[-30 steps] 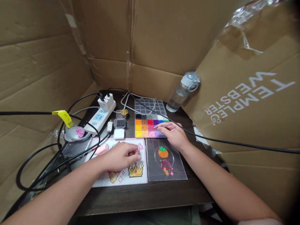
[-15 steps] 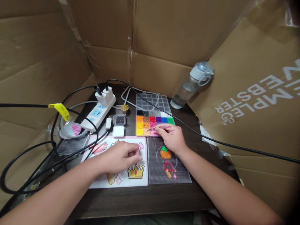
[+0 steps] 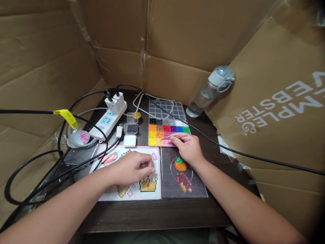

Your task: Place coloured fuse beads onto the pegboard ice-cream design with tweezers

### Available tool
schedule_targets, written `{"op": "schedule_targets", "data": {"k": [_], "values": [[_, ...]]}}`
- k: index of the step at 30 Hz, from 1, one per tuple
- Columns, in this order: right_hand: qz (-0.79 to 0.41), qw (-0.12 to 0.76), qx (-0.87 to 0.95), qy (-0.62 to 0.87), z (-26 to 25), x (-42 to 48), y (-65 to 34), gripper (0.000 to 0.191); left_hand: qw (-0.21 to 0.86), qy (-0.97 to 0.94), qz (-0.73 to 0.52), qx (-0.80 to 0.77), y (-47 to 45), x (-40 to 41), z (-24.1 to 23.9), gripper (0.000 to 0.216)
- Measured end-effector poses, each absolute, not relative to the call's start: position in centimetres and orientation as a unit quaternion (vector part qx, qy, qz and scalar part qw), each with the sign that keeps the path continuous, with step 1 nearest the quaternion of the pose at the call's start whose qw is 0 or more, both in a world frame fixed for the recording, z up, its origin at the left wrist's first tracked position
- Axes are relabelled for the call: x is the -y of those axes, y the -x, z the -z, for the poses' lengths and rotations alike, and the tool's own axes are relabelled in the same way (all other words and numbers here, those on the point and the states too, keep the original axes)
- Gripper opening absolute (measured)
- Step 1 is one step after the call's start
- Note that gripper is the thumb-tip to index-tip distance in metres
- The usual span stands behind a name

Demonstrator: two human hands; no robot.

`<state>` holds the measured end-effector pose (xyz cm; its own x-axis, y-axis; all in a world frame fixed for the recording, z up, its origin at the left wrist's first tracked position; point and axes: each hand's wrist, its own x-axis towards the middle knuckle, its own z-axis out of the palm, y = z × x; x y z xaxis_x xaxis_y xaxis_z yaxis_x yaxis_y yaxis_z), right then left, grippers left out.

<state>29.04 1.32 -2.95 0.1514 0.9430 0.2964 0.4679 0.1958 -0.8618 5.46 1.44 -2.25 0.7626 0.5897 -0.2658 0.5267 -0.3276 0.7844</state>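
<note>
My right hand [image 3: 188, 147] pinches thin metal tweezers [image 3: 168, 137] whose tips reach into the pink and orange compartments of the multicoloured bead tray [image 3: 168, 133]. Below that hand lies a clear pegboard [image 3: 183, 173] carrying an orange bead fruit with a green top and a pink and orange figure. My left hand [image 3: 133, 167] rests curled on the pattern sheet [image 3: 132, 173], which shows a yellow crown and pink motifs; its fingers are folded together and I cannot make out anything in them.
A white power strip [image 3: 109, 116] with plugs, black cables [image 3: 83, 159], small clear bead boxes [image 3: 131, 128], an empty grid lid [image 3: 167, 110] and a water bottle [image 3: 208, 93] stand on the dark table [image 3: 162, 213]. Cardboard walls surround it on all sides.
The view has shifted slightly. My right hand with the tweezers stays over the bead tray's near row, and my left hand has not moved on the sheet.
</note>
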Motion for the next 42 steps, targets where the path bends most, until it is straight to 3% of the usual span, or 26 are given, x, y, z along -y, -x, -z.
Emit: {"op": "schedule_targets", "data": {"k": [27, 34, 42], "values": [[-0.247, 0.507, 0.575, 0.594, 3.3, -1.3, -29.1, 0.011, 0.460, -0.816, -0.028, -0.349, -5.6, -1.3, 1.7, 0.027], [-0.329, 0.535, 0.529, 0.571, 3.6, -1.2, -29.3, 0.028, 0.461, -0.815, -0.034, -0.348, -5.6, -1.4, 1.7, 0.025], [-0.454, 0.588, 0.422, 0.519, 2.1, -0.9, -29.5, 0.025, 0.456, -0.820, -0.037, -0.345, -5.5, -1.3, 1.8, 0.026]]}}
